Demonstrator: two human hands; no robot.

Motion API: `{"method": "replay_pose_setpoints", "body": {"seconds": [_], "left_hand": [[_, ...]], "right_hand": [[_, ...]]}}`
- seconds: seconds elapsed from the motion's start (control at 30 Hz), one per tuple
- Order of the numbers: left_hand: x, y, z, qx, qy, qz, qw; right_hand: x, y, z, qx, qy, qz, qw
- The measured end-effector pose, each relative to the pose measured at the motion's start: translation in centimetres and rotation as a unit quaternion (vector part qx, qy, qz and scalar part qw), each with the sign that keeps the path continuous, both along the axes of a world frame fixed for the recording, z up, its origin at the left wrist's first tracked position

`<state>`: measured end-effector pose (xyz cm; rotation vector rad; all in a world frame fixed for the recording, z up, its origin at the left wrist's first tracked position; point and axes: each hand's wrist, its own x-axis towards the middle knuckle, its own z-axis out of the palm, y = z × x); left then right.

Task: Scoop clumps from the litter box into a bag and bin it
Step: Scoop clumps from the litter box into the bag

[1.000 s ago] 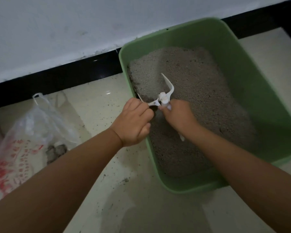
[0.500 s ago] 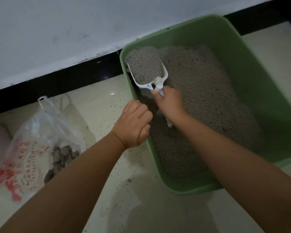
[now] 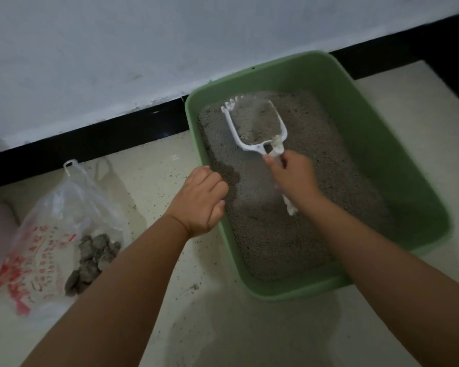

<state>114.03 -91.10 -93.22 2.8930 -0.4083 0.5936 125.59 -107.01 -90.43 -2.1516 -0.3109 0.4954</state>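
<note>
Head view: right hand (image 3: 293,178) fingers grip scoop (image 3: 257,128) over litter box (image 3: 368,144); left hand (image 3: 200,201) curled.

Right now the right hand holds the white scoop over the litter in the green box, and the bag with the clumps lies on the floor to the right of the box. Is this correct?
Not quite. The bag holding the clumps lies left of the green box, as the head view shows. The rest stands: the right hand holds the white scoop over the litter.
</note>
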Motion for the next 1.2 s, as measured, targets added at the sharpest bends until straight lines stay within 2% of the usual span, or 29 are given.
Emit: {"method": "replay_pose_setpoints", "body": {"seconds": [0.17, 0.27, 0.47, 1.2], "left_hand": [[0.1, -0.1, 0.2, -0.002, -0.004, 0.002, 1.0], [0.1, -0.2, 0.2, -0.003, -0.008, 0.005, 1.0], [0.1, -0.3, 0.1, -0.011, -0.016, 0.003, 1.0], [0.4, -0.2, -0.7, -0.063, -0.015, 0.0, 0.998]], "right_hand": [[0.5, -4.1, 2.2, -0.082, -0.064, 0.064, 0.993], [-0.8, -5.2, 2.2, -0.141, -0.046, 0.109, 0.983], [-3.6, -3.0, 0.9, -0.197, 0.011, 0.137, 0.971], [0.7, 6.5, -2.3, -0.112, -0.031, 0.084, 0.99]]}}
